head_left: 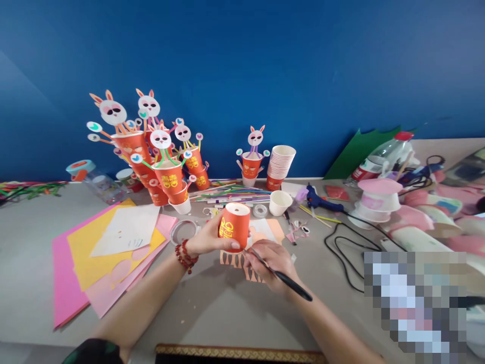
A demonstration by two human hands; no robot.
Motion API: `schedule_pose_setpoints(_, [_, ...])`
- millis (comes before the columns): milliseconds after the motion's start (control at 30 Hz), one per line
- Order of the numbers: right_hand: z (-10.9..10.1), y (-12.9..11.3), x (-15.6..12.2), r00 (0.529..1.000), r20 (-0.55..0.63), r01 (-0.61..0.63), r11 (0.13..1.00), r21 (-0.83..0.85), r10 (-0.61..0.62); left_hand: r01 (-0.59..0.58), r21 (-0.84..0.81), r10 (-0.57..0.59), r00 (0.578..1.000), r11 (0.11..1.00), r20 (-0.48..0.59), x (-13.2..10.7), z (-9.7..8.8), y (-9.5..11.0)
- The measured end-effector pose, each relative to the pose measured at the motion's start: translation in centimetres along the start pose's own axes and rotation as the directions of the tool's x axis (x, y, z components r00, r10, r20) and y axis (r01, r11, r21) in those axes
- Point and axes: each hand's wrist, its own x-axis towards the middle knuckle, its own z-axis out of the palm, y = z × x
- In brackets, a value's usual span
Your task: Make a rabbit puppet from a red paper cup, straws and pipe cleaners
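Gold-lettered, white-ended red cup (235, 230), left hand (206, 236) around it, right hand (273, 260) around black-handled tool (293, 286)

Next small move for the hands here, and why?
Probably bring the black-handled tool up to the dark spot on the red cup: its white end faces up uncovered, the left hand steadies the cup, and the right hand holds the tool low beside it.

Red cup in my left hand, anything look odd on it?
The red cup in your left hand has a small dark spot, possibly a hole, in its white upturned end, breaking an otherwise plain surface.
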Motion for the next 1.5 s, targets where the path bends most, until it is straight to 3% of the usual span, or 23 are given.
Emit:
schedule_pose_setpoints(200, [0.3,-0.6,-0.5,0.969,0.006,-0.245,0.964,0.104,0.246,-0.104,0.092,0.109,0.993,0.990,-0.054,-0.1,0.5,-1.3])
schedule_pose_setpoints(267, [0.8,-0.6,-0.9,0.917,0.026,-0.394,0.895,0.207,0.398,-0.162,0.116,0.170,0.983,0.980,-0.065,-0.1,0.5,-1.4])
schedule_pose_setpoints(367, [1.4,-0.6,-1.2,0.818,0.082,-0.547,0.726,0.418,0.569,-0.256,0.183,0.271,0.961,0.949,-0.062,0.0,0.6,-1.5])
schedule_pose_setpoints(467, [1.7,-0.7,-0.9,0.770,0.119,-0.543,0.546,0.638,0.626,-0.334,0.247,0.357,0.932,0.910,-0.055,0.0,0.7,-1.6])
schedule_pose_setpoints(567, [1.7,-1.0,-0.5,0.724,0.171,-0.541,0.397,0.742,0.668,-0.381,0.349,0.425,0.904,0.856,-0.056,0.0,0.7,-1.8])
schedule_pose_setpoints(700, [1.6,-1.0,-0.2,0.684,0.225,-0.565,0.309,0.765,0.694,-0.430,0.464,0.509,0.859,0.775,-0.053,0.0,0.5,-2.1])
schedule_pose_setpoints(767, [1.6,-0.9,-0.3,0.703,0.189,-0.554,0.363,0.749,0.686,-0.443,0.472,0.522,0.852,0.762,-0.043,0.0,0.4,-2.1])
schedule_pose_setpoints(867, [1.2,-0.9,-0.5,0.771,0.039,-0.521,0.594,0.613,0.636,-0.475,0.392,0.519,0.854,0.788,-0.009,0.0,0.6,-1.3])
schedule_pose_setpoints(967, [0.4,-0.7,-0.6,0.872,-0.128,-0.434,0.866,0.248,0.473,-0.412,0.203,0.439,0.891,0.888,-0.115,-0.1,1.1,0.2])
schedule_pose_setpoints(1033, [-0.2,-0.5,-0.5,0.937,-0.190,-0.297,0.955,0.013,0.294,-0.277,0.004,0.274,0.951,0.961,-0.140,-0.2,1.2,1.2])
schedule_pose_setpoints(1100, [-0.6,-0.2,-0.3,0.969,-0.213,-0.155,0.981,-0.117,0.128,-0.080,-0.173,0.074,0.997,0.982,-0.037,-0.3,0.9,2.0])
schedule_pose_setpoints(1200, [-0.7,0.5,-0.1,0.979,-0.201,-0.026,0.977,-0.211,-0.018,0.139,-0.287,-0.108,0.987,0.948,0.120,-0.4,0.0,2.5])
schedule_pose_setpoints(1367, [-0.4,1.2,0.0,0.988,-0.140,0.026,0.968,-0.250,-0.063,0.231,-0.291,-0.215,0.973,0.928,0.085,-0.5,-0.5,2.4])
schedule_pose_setpoints(1500, [-0.7,0.6,0.1,0.992,-0.121,0.001,0.982,-0.189,-0.024,0.241,-0.218,-0.220,0.969,0.946,0.116,-0.5,0.1,2.2])
